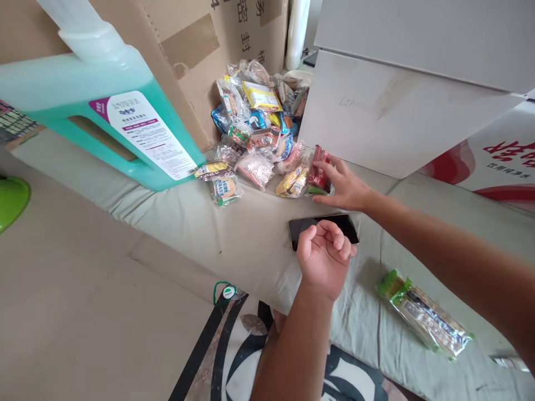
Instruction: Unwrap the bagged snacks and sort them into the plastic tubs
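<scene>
- The setting is a cushion [234, 234] covered in pale grey-green cloth, with a beige tiled floor [83, 312] below it at the left.
- A brown cardboard box [192, 50] stands at the back. A white box [397, 111] stands to its right on the cushion.
- A large jug [83, 94] of green liquid with a white label fills the upper left. It appears tilted, and its base is at the cushion's edge.
- A heap of snack packets [259, 122] lies in the gap between the cardboard box and the white box and spills forward onto the cushion.
- Two loose packets [219, 181] lie at the heap's front left, just beside the jug.
- The right hand [345, 186] reaches in from the right to the heap's front right corner. Its fingers are stretched out and lie on a red packet [316, 170], and no closed grip is seen.
- The red packet stands close to the white box, and a yellow packet [292, 181] touches its left side.
- The left hand [324, 259] comes up from the bottom centre, curled into a loose fist with nothing visible in it.
- The left hand sits over the near edge of a dark phone [305, 225], which lies flat and screen up on the cushion between the two hands.
- A long green packet [422, 314] with a clear window lies alone on the cushion at the lower right, well apart from the heap.
- A black-and-white patterned cloth [234, 356] shows at the bottom, under the left forearm.
</scene>
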The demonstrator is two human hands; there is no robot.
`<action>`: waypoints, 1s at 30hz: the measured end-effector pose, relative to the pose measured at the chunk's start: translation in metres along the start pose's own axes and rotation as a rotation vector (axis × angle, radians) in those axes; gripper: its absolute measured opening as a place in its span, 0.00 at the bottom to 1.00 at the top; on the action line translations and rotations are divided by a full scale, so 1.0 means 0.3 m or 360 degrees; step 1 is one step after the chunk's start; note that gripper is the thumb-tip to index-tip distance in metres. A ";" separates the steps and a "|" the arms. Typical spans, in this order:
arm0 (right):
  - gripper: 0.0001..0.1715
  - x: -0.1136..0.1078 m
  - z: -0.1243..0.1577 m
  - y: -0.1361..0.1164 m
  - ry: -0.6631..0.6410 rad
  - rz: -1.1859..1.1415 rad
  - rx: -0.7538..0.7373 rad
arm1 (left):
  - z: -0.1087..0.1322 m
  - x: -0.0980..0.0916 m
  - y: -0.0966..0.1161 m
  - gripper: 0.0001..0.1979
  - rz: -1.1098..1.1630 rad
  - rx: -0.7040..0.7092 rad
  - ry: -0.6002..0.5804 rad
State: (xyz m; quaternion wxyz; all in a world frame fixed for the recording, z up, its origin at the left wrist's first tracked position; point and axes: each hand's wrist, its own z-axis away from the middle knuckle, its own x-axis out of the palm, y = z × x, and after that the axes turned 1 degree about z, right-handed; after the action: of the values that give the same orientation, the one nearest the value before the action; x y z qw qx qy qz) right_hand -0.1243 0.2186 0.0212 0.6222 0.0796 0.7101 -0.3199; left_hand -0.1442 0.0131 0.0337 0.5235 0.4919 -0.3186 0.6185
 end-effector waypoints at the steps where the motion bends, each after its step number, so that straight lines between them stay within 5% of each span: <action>1: 0.61 0.015 0.009 0.006 -0.0079 -0.0009 0.0018 | -0.002 0.002 -0.001 0.20 -0.0017 -0.0003 0.0001; 5: 0.50 0.028 -0.022 -0.042 -0.0101 0.0038 0.0112 | -0.008 0.013 -0.013 0.20 -0.0090 -0.0018 0.0025; 9: 0.53 -0.038 0.056 -0.078 -0.0015 -0.0001 0.0215 | -0.009 0.021 -0.047 0.19 -0.0176 0.0007 -0.0007; 11: 0.48 -0.083 0.214 -0.069 0.0252 -0.0187 0.0101 | -0.009 0.025 -0.069 0.15 -0.0247 0.0009 -0.0060; 13: 0.32 -0.125 0.440 -0.047 0.0551 -0.0414 0.0088 | -0.010 0.033 -0.091 0.11 -0.0345 -0.0001 -0.0127; 16: 0.09 -0.170 0.818 -0.017 0.0908 -0.0629 0.0512 | -0.004 0.051 -0.138 0.17 -0.0517 -0.0014 -0.0181; 19: 0.20 -0.191 1.130 -0.004 0.1213 -0.0666 0.0888 | 0.015 0.070 -0.220 0.19 -0.0730 -0.0044 -0.0205; 24: 0.26 -0.215 1.437 0.075 0.1731 -0.0609 0.1171 | 0.071 0.071 -0.427 0.15 -0.1123 -0.0228 -0.0481; 30: 0.06 -0.230 1.729 0.252 0.2312 -0.0102 0.1311 | 0.171 0.083 -0.719 0.11 -0.1544 -0.0391 -0.0850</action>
State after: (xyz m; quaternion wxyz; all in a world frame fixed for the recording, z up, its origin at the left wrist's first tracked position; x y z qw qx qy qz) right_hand 0.3610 0.0103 0.0479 -0.0786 0.4669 0.7626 -0.4407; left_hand 0.0780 0.0284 0.0472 0.7023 0.6568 -0.2471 0.1196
